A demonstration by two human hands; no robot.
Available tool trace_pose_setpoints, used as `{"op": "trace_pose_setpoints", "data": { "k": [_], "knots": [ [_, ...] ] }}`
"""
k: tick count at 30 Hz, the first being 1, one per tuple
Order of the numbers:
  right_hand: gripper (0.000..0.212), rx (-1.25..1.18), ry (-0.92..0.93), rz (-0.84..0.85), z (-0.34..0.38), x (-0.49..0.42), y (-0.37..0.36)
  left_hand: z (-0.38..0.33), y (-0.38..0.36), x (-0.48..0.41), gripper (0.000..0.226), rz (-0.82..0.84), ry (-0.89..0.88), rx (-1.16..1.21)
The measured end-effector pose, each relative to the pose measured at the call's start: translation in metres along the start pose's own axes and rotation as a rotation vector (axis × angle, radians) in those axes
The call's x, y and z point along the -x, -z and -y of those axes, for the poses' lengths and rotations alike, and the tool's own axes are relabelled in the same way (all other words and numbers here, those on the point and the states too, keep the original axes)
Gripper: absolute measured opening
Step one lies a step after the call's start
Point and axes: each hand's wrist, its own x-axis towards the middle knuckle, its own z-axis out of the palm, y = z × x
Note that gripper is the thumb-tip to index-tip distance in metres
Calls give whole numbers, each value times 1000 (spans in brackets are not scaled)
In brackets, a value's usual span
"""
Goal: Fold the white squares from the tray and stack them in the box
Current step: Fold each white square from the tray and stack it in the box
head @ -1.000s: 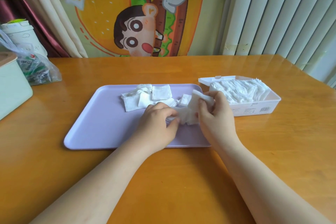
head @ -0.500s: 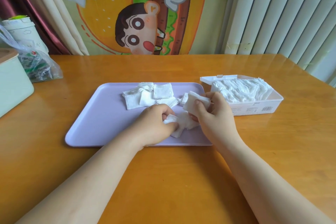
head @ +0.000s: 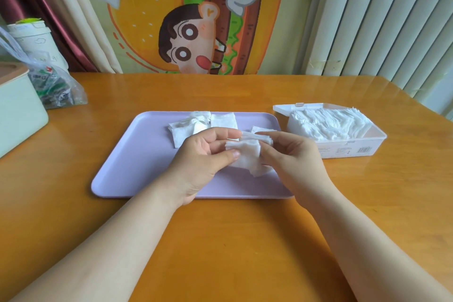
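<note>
Left hand (head: pixel 203 154) and right hand (head: pixel 291 154) have lifted one soft white cotton square (head: pixel 247 157) just off the flat lilac plastic tray (head: pixel 137 154), each pinching a side, so folding's underway, not boxed yet.

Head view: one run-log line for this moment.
phase: folding | left hand: pinches white square | right hand: pinches white square | held over: tray | loose squares: on tray | box: open, partly filled

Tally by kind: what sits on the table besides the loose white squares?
Lavender tray: 1
Open white box: 1
Mint-green box: 1
Plastic bag: 1
White tub behind the bag, base hidden: 1
Total: 5
</note>
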Motion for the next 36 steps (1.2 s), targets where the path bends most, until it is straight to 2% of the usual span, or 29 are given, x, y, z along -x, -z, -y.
{"op": "trace_pose_setpoints", "data": {
  "k": [6, 9, 12, 15, 17, 18, 20, 21, 27, 33, 36],
  "knots": [
    [27, -3, 21, 139, 2, 4, -4, 2, -1, -1, 39, -116, -15, -20],
    [27, -8, 15, 151, 1, 3, -5, 2, -1, -2, 36, -135, -4, -32],
    [23, -85, 9, 199, 1, 2, -3, 3, -1, -2, 34, -164, -7, -39],
    [8, -107, 39, 250, 4, 6, -3, 5, -1, -4, 44, -194, -7, -69],
    [23, -62, 36, 193, 2, 5, -5, 4, -2, -3, 53, -196, 10, -146],
    [26, -37, 39, 166, 0, 4, -6, 4, -3, -3, 48, -175, 15, -174],
    [29, -1, 38, 136, -3, 2, -6, 4, -5, -2, 21, -131, -6, -190],
    [30, -1, 26, 123, -4, 1, -6, 4, -6, -2, 14, -128, -22, -195],
    [30, 47, -22, 66, 1, 6, -18, 3, -13, 0, 14, -162, -135, -345],
    [23, 184, 90, -340, -4, -6, -2, 13, -23, -9, 27, -139, -157, -723],
    [27, 187, 62, -405, -7, -7, 1, 11, -31, -19, 32, -126, -62, -863]
  ]
}}
